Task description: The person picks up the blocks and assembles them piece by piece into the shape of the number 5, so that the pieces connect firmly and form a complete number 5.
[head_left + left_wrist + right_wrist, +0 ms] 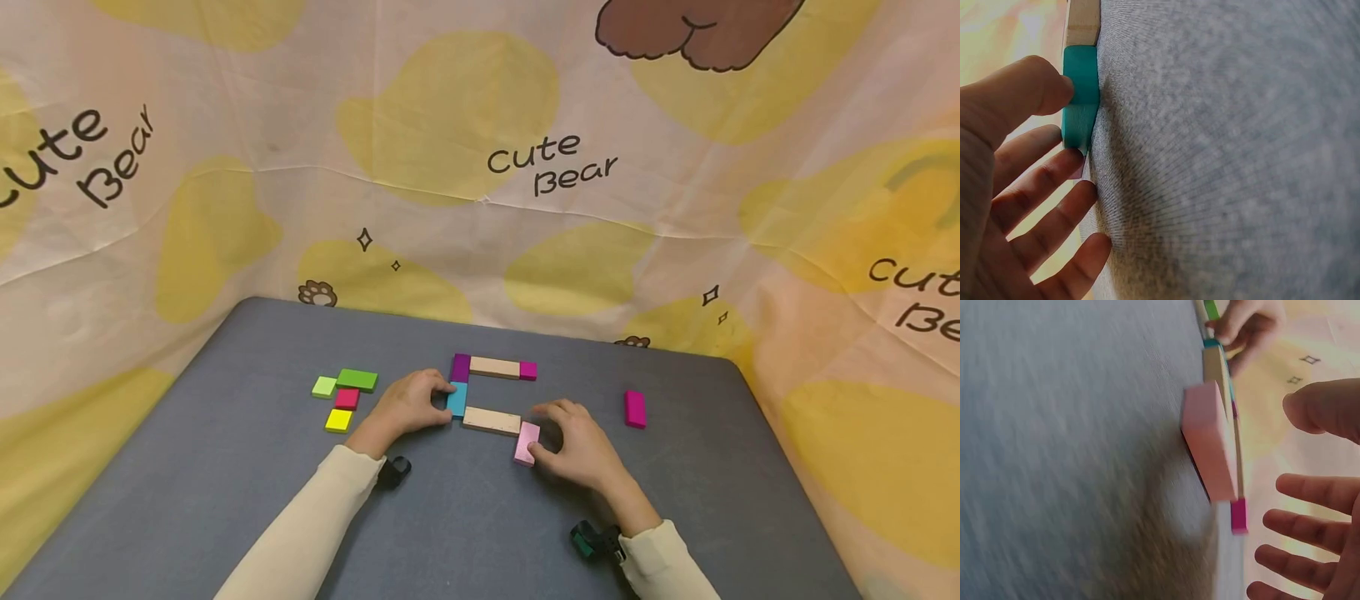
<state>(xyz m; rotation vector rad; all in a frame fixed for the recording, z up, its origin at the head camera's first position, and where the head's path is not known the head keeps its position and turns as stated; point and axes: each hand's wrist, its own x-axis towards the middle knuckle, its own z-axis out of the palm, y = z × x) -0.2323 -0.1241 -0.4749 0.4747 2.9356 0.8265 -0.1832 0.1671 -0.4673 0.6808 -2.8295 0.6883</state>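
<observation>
My left hand pinches a blue block between thumb and fingers at its two ends; the left wrist view shows the block as teal. That block lies below a purple block and beside the left end of a plain wooden block. At that wooden block's right end lies a light pink block, tilted slightly. My right hand is right beside the pink block, its fingers spread; in the right wrist view a gap separates them from the pink block.
Another wooden block and a small magenta block extend from the purple one. Light green, green, red and yellow blocks lie left. A magenta block lies right on the grey table.
</observation>
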